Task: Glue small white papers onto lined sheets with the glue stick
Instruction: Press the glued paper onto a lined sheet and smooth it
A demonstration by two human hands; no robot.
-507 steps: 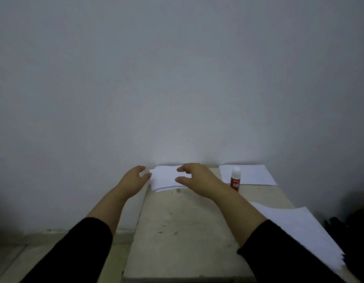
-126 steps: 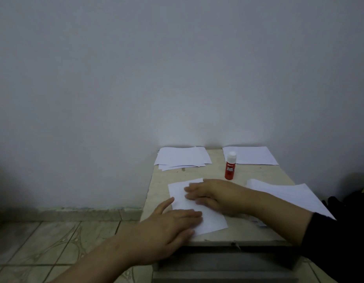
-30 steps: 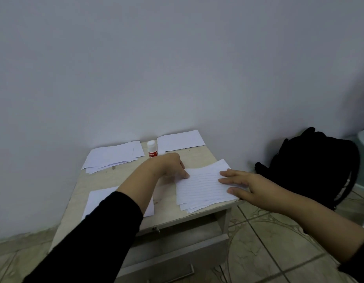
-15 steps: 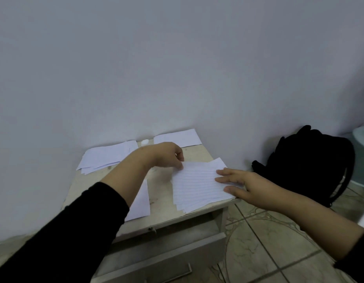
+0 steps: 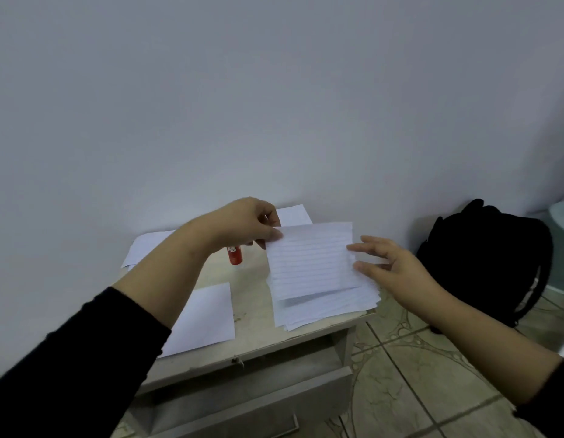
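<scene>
**Small cabinet against a pale wall**

Black backpack (image 5: 486, 263) sits on the floor beside the cabinet (image 5: 258, 330). Left hand (image 5: 242, 224) pinches a lined sheet (image 5: 309, 260) lifted over the stack (image 5: 331, 306) at the right edge; right hand (image 5: 386, 267), fingers spread, touches it. Glue stick (image 5: 235, 255) stands near the back edge.

Half a second ago your left hand (image 5: 242, 224) was down at the far left corner of the stack of lined sheets (image 5: 329, 303); now it pinches the top lined sheet (image 5: 310, 259) by that corner and has raised it off the stack. Your right hand (image 5: 389, 268) has come up with it, fingers straight at the sheet's right edge. The glue stick (image 5: 235, 255) shows again below your left wrist.
</scene>
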